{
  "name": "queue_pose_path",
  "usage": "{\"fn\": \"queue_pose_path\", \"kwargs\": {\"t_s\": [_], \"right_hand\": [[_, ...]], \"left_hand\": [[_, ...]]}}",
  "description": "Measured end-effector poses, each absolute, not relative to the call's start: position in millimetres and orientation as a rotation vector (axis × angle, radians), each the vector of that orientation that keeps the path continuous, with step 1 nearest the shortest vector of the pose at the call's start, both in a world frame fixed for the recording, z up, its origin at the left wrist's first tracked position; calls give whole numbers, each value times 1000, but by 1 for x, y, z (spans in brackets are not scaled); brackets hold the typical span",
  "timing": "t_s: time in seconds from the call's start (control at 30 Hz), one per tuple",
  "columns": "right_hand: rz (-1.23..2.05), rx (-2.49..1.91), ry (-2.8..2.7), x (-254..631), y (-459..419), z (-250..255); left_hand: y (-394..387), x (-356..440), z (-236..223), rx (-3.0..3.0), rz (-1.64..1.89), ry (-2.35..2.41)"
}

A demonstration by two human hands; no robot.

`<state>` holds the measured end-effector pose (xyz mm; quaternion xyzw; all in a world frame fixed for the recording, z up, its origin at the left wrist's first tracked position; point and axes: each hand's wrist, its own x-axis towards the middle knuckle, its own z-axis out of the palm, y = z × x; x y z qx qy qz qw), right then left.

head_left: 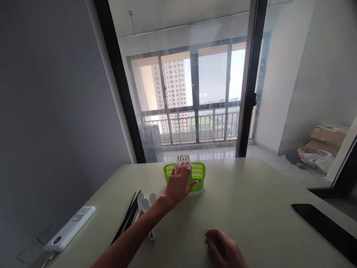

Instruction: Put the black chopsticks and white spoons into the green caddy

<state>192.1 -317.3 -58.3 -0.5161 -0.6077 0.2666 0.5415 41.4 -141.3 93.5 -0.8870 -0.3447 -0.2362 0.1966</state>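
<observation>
My left hand (178, 182) reaches forward and lies over the rim of a green slotted cutlery basket (198, 172) on a white base, fingers stretched across its top. A white slotted part (183, 159) stands at the basket's back. My right hand (224, 249) rests on the pale table (251, 201) near the front edge, fingers curled under, nothing visible in it. Left of my forearm lie white spoons (145, 204) and black chopsticks (126, 219).
A white power bank (69, 229) lies at the table's left edge. A black flat object (326, 229) lies at the right edge. Behind the table is a glass sliding door (195, 104) to a balcony. Boxes and bags (320, 149) sit on the floor at right.
</observation>
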Motion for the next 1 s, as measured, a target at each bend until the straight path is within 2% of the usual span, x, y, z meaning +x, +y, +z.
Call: {"fn": "queue_pose_path", "kwargs": {"t_s": [0.3,0.43,0.57,0.73,0.87,1.0], "right_hand": [[745,-1215,-1395,188,-321,-62],[794,-1189,-1415,196,-322,-60],[813,-1196,-1474,202,-323,-53],[766,-1245,-1441,196,-327,-48],[727,-1284,-1405,192,-329,-50],[782,-1290,-1489,198,-328,-48]], "left_hand": [[-103,-91,105,-2245,-770,-1226],[-105,-119,108,-2217,-764,-1281],[-127,-113,104,-2220,-870,-1283],[-204,-80,72,-2399,-1170,-1380],[-255,-62,32,-2800,-1147,-1738],[-268,-58,4,-3001,-1086,-1962]]}}
